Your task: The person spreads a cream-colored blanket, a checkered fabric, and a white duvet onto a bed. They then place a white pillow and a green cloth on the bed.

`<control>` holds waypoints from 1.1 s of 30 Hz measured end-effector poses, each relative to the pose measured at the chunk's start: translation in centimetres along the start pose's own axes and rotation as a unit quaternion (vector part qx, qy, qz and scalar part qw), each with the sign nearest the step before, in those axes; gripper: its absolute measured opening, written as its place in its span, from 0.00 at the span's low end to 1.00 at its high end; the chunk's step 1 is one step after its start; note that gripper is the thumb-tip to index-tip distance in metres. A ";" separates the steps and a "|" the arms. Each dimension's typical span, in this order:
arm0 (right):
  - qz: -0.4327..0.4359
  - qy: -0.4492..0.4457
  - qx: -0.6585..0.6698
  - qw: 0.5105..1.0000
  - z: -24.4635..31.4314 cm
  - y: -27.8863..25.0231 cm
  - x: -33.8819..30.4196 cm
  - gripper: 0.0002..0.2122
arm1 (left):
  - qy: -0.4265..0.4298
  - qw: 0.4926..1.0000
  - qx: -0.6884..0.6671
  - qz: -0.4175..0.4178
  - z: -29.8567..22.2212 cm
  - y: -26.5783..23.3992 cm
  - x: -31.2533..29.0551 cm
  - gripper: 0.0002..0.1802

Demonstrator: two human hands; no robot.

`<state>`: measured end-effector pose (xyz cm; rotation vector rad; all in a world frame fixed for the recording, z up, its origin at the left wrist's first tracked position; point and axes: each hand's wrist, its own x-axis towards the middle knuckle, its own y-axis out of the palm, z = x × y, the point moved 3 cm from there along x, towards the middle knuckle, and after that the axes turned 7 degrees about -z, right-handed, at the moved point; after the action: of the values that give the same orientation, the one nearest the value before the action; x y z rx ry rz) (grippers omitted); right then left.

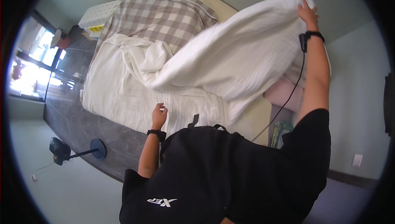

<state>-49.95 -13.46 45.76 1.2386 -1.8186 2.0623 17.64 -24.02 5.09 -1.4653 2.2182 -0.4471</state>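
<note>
Black cloth is seen nearest, in a shirt (238, 174) that is worn between the two arms, behind both hands. The left hand (159, 116) is held low over white bedding, its fingers loosely curled and a narrow gap left between thumb and fingertips; whether the cloth is touched by it cannot be told. Its wrist is circled by a black wristband (157, 134). To the right of that hand, a short black strap (194, 121) is seen at the shirt's edge.

Between the hands, but closer to the right arm, a pink pillow (284, 92) is partly covered, and a black cable (293, 94) is hung from a small black device (303, 43) strapped on the right wrist. The right hand (307, 15) is stretched far forward, and the edge of the white blanket (230, 55) is held up by it, with the fingers partly spread. From there the blanket is draped leftward in a broad slope, bunched into folds ahead of the left hand.

Beyond those folds, a checked blanket (156, 14) is laid in brown and white, with a white dotted block (98, 15) placed at its left. Far to the left hand's left, a window (33, 59) is brightly lit.
</note>
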 end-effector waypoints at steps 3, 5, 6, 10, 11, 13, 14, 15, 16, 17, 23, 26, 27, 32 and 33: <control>-0.003 -0.217 0.010 0.976 2.8 0.9 -2.7 0.17 | 0.008 1.000 -0.015 -0.004 3.1 0.1 2.9 0.13; 0.032 -0.305 0.183 0.934 4.8 4.0 -10.5 0.13 | -0.007 0.999 -0.038 0.018 5.5 0.6 4.8 0.13; 0.183 -0.243 0.149 0.941 9.3 4.6 -16.5 0.13 | -0.008 1.000 -0.010 0.007 6.7 -0.3 5.3 0.12; 0.448 -0.244 0.279 0.814 7.4 12.8 -44.6 0.16 | 0.058 0.998 0.020 -0.007 2.2 0.3 15.0 0.13; 0.550 -0.221 0.230 0.772 4.3 14.1 -52.1 0.12 | 0.077 0.997 0.023 -0.018 0.0 0.4 17.8 0.14; 0.633 -0.233 0.166 0.719 5.5 9.4 -62.0 0.13 | 0.113 0.989 0.057 -0.075 -1.9 -2.3 21.6 0.17; 0.659 -0.147 0.178 0.716 3.2 7.4 -65.6 0.13 | 0.152 0.980 0.080 -0.098 -3.6 -3.0 23.6 0.19; 0.673 -0.075 0.186 0.712 1.7 5.6 -68.3 0.13 | 0.178 0.974 0.073 -0.121 -4.8 -3.2 26.0 0.21; 0.689 -0.008 0.181 0.701 0.0 3.5 -70.0 0.12 | 0.200 0.966 0.069 -0.148 -5.1 -3.8 27.8 0.23; 0.698 0.059 0.173 0.693 -1.9 1.4 -71.0 0.12 | 0.199 0.967 0.070 -0.142 -5.9 -3.7 29.0 0.23; 0.682 0.289 0.144 0.656 -2.9 -3.9 -69.5 0.12 | -0.010 0.979 0.170 0.112 -3.1 1.3 33.2 0.23; 0.620 0.256 0.165 0.723 -0.2 -0.3 -66.3 0.12 | 0.120 0.970 0.210 0.017 -5.8 5.5 26.6 0.19; 0.577 0.222 0.241 0.748 1.9 1.0 -64.6 0.10 | 0.107 0.972 0.209 0.027 -4.8 6.5 24.1 0.18; 0.544 0.268 0.390 0.693 14.7 1.5 -56.9 0.10 | 0.233 0.772 0.356 0.472 -2.3 10.2 11.8 0.13; 0.558 0.254 0.414 0.672 16.4 1.3 -56.8 0.09 | 0.230 0.726 0.344 0.549 -2.6 8.9 11.3 0.14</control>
<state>-5.51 -5.02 7.71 -0.8604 -1.3864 3.5076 5.49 -31.00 0.88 0.4593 2.3687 -1.0751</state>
